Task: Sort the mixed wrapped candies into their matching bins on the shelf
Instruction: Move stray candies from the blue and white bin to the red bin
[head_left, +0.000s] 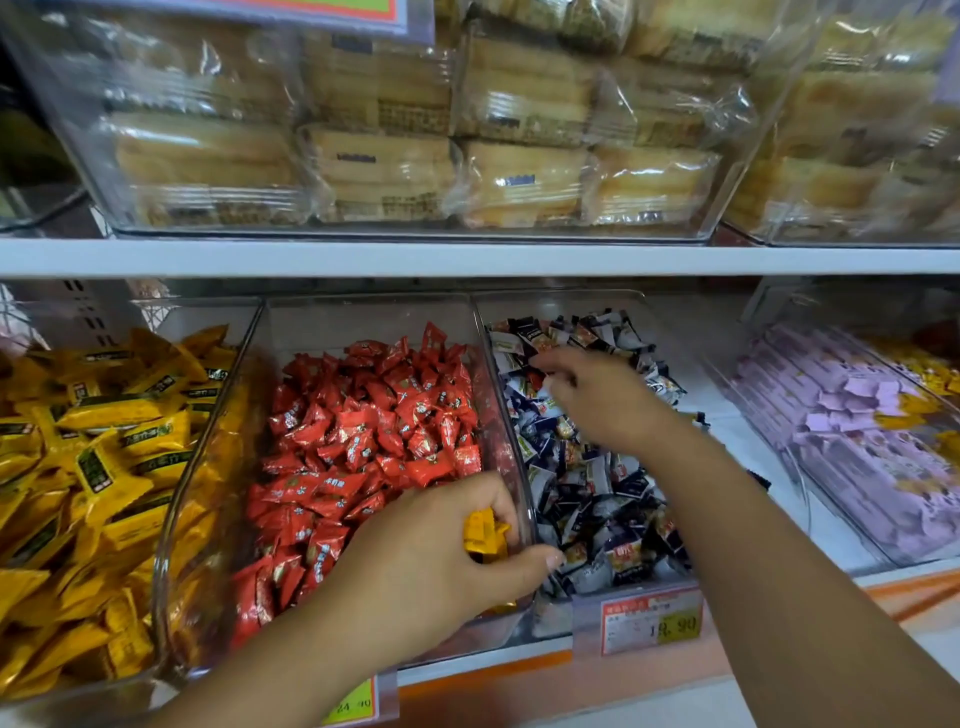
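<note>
At the far left stands the yellow bin (205, 441), heaped with matching wrappers, and that is where our strays belong. Next to it is the red bin (363, 312), all red as far as we can see. Over its near right corner our left hand (436, 551) is clamped on a few yellow candies (485, 535), just beside the wall shared with the dark-and-white bin (563, 304). Farther into that bin our right hand (592, 400) reaches among the wrappers with fingers bent down (whether it pinches one, we cannot tell). Rightmost is the purple bin (753, 415).

We judge we are mid-pick: strays gathered, not yet delivered. The next move calls for carrying the left hand across the red bin to the yellow one and releasing there, spilling nothing on the way.
</note>
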